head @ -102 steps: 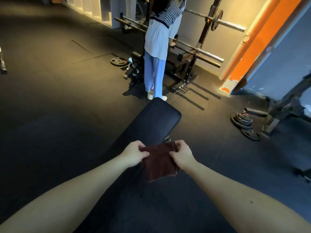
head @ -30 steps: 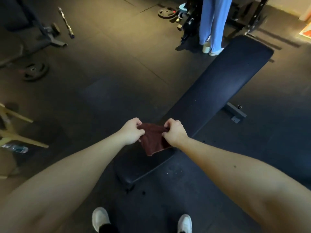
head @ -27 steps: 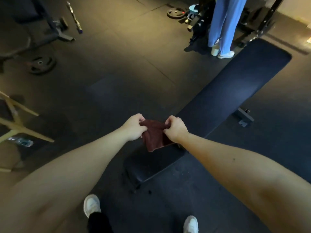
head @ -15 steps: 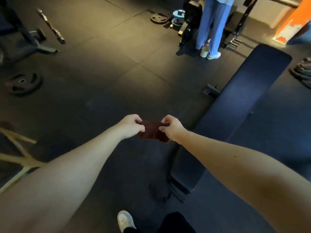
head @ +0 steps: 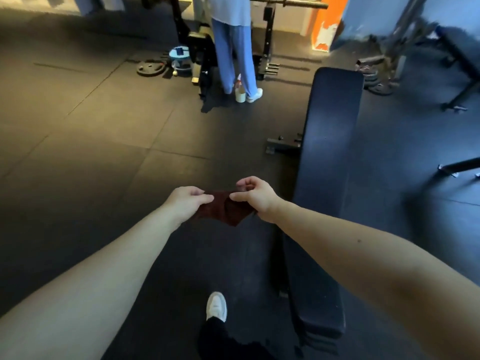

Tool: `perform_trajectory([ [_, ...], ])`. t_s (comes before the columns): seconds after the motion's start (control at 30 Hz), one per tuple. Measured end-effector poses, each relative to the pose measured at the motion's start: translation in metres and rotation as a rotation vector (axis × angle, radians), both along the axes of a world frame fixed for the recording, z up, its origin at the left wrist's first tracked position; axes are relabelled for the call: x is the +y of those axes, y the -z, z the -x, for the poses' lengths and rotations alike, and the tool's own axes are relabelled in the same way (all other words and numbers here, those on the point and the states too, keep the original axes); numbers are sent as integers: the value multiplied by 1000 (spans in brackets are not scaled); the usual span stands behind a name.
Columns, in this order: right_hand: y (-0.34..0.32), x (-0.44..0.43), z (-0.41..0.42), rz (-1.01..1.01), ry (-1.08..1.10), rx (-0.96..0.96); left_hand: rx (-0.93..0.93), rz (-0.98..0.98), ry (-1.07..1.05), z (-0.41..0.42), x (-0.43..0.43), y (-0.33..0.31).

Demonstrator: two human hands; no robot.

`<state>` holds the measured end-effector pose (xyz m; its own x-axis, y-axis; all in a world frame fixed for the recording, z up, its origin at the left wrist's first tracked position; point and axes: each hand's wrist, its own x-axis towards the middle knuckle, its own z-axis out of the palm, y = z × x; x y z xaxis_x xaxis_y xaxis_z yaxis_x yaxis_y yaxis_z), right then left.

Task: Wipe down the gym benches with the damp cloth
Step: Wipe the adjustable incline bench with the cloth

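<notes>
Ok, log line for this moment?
left hand pinches cloth | right hand pinches cloth | bench at right, not touched

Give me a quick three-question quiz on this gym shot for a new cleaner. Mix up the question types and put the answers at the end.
1. True or false: the dark red cloth lies flat on the black bench.
2. Which hands hold the cloth? A) left only B) right only C) both
3. Fill in: the bench stands to the ____ of the cloth.

Key
1. False. It is held up over the floor, apart from the bench.
2. C. The left hand and the right hand each pinch an edge.
3. Right.
</notes>
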<state>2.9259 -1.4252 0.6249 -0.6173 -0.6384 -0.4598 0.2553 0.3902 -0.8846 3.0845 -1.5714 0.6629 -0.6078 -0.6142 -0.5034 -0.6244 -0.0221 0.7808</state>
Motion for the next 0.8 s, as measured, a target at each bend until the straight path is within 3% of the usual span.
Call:
perform_trajectory([
  [0.1, 2, -31, 38, 27, 169, -146, -18, 70, 124, 55, -47, -10],
  [0.23, -18, -57, 86, 23, 313, -189, -32, 112, 305, 131, -95, -26],
  [0.33, -33, -76, 121, -4, 384, -126, 4, 109, 481, 187, -121, -38],
  [0.5, -46, -107, 171, -85, 493, 32, 65, 397, 816, 288, -164, -36],
  [0.6, -51, -119, 188, -159, 572, 139, 114, 468, 991, 346, -179, -35],
  [0.8, -50, -131, 241, -439, 537, 327, 178, 546, 1268, 453, -175, -36],
])
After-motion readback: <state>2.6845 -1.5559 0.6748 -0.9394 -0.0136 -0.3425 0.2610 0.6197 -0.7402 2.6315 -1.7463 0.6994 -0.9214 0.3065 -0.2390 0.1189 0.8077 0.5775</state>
